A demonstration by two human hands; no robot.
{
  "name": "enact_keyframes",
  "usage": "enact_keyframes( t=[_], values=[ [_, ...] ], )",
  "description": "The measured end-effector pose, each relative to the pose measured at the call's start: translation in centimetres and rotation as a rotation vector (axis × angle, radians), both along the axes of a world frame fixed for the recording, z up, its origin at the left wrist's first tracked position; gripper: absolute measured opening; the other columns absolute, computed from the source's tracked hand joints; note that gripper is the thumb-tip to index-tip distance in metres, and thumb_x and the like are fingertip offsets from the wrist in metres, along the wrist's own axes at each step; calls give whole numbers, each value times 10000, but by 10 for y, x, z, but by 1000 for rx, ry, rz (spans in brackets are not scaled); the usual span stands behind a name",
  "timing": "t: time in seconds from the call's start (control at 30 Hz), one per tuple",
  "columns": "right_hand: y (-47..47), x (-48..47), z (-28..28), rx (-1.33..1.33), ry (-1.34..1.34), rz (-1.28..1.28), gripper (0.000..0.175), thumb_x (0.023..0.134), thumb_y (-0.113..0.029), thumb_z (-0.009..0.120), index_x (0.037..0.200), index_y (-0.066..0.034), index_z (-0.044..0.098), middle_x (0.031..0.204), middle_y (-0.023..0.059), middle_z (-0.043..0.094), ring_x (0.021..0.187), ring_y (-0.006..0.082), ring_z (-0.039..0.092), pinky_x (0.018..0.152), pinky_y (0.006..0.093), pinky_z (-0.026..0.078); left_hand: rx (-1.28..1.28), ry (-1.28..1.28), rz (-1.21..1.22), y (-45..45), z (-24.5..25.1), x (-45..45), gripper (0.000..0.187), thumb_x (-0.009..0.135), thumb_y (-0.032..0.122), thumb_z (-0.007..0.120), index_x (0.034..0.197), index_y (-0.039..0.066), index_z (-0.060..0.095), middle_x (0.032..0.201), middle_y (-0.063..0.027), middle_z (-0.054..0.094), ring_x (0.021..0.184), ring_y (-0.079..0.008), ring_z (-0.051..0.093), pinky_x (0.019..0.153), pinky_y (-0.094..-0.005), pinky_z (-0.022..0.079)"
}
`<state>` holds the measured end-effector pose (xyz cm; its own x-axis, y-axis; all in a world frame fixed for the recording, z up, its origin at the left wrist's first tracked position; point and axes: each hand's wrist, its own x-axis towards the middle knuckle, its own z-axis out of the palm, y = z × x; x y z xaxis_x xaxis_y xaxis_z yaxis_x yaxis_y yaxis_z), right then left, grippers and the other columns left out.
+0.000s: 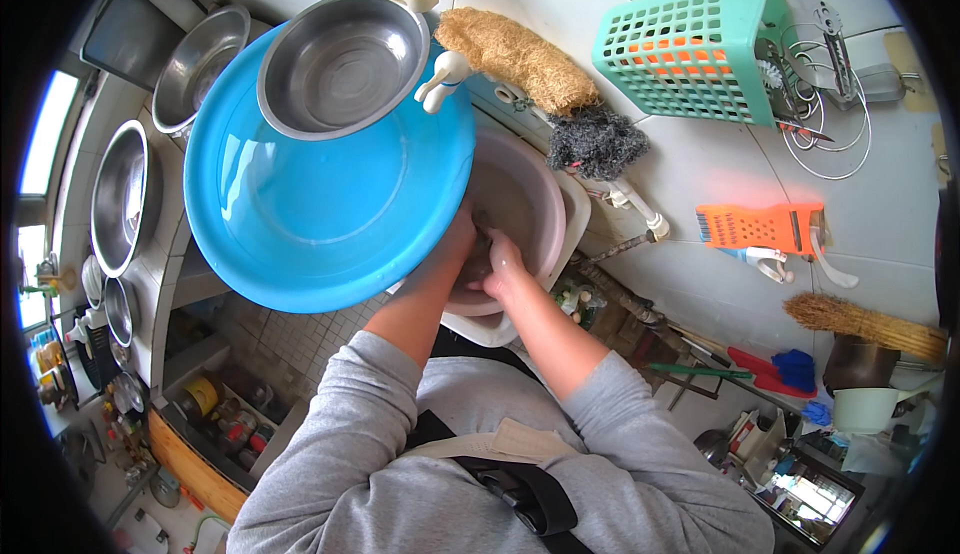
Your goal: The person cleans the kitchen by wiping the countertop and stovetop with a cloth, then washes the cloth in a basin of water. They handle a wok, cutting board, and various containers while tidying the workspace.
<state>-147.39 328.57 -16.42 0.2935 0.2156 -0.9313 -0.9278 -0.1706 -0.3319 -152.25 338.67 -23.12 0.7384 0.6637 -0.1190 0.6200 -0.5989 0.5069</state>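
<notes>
A pale pink plastic basin point(555, 216) holds murky, greyish-brown water point(517, 186). Both of my hands are inside it, close together near its left side. My left hand point(460, 233) is partly covered by the rim of a large blue plastic basin point(322, 254), and its fingers are hard to see. My right hand point(504, 263) has its fingers partly in the water, thumb side up. Something dark shows between the hands, too blurred to name. A stainless steel bowl point(345, 66) rests on the blue basin's far rim.
A tap point(448, 78), a loofah point(517, 59) and a dark scrubbing pad point(598, 141) are beyond the basins. A green basket point(682, 51) and an orange grater point(761, 228) hang on the tiled wall. Metal bowls point(121, 198) line the left counter.
</notes>
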Motion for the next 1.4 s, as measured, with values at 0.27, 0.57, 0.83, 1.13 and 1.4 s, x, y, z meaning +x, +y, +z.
enact_keyframes(
  t=[0.27,0.57,0.83,1.13,1.4],
  values=[
    [1,51,-92,561,139,-185,671,1022,-681,368,1338,-137,601,1376,144,637,1262,369,601,1068,599,464,-701,-171,176,-34,65,36,415,1012,417,560,1052,38,725,1049,-247,752,966,-448,717,854,-516,547],
    [-17,23,7,111,-255,135,442,981,-265,708,1376,-87,620,1256,66,661,1184,258,595,948,460,528,39,-90,119,22,-3,-8,416,1010,404,575,1160,43,718,1238,-290,698,1117,-472,677,954,-555,519],
    [8,30,-26,187,190,3,514,1096,-495,423,1426,-134,581,1386,178,614,1350,363,541,1052,613,487,-65,-69,147,-3,-23,11,447,1015,391,582,1225,17,710,1276,-298,688,1150,-441,686,968,-511,532],
    [8,54,-62,722,200,-23,479,1084,-529,440,1243,-132,657,1202,128,692,1115,329,644,1010,498,497,-635,144,152,-11,123,34,487,989,349,630,1359,34,677,1189,-306,717,1147,-418,699,989,-513,537],
    [-29,21,-32,-142,-657,239,469,1025,-275,645,1429,-50,559,1360,150,633,1261,284,584,1039,403,473,121,-139,99,19,-5,-4,448,972,290,620,1339,42,685,1192,-281,732,1140,-403,708,979,-492,541]
  ],
)
